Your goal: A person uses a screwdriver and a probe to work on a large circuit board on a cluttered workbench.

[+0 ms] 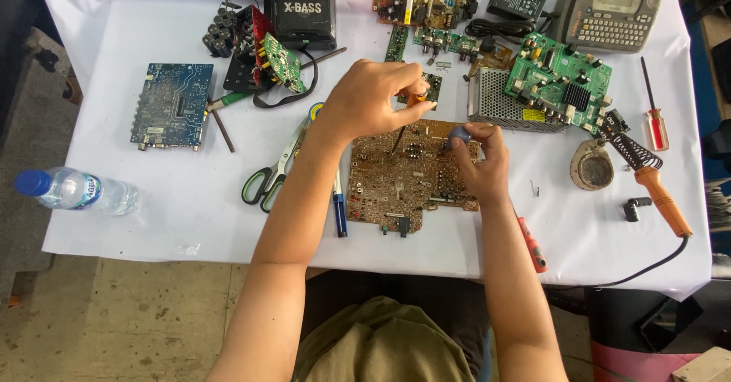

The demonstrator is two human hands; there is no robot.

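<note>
Brown circuit board (411,175) lies flat on the white tablecloth (190,199) right in front of me, close to the table's near edge, solder side up so the joints face me. My left hand (371,99) is closed round an orange-handled tool (415,100); its thin dark shaft (396,140) slants down w/ the tip on the board's upper middle. Fingers curled tight, thumb over the handle, grip high so the tip can be steered & the spot stays visible. My right hand (480,165) sits on the board's right edge, fingers pinched on a small blue-grey knob-like thing (459,132) touching the board; what it is exactly I can't tell, too small. That hand's weight also pins the board so it won't slide. Other stuff is pushed out of the work zone but w/in reach: green-handled scissors (270,173) just left of my forearm, blue pen-like tool (339,211) beside the board's left edge, soldering iron (655,188) w/ orange grip parked far right next to a round stand (593,166), its hot end away from my arms. Red screwdriver (655,119) further right. Green board (560,85) rests on a perforated metal case (499,100) behind; blue board (171,104) and water bottle (72,190) well off to the left, bottle far from the electronics.
</note>
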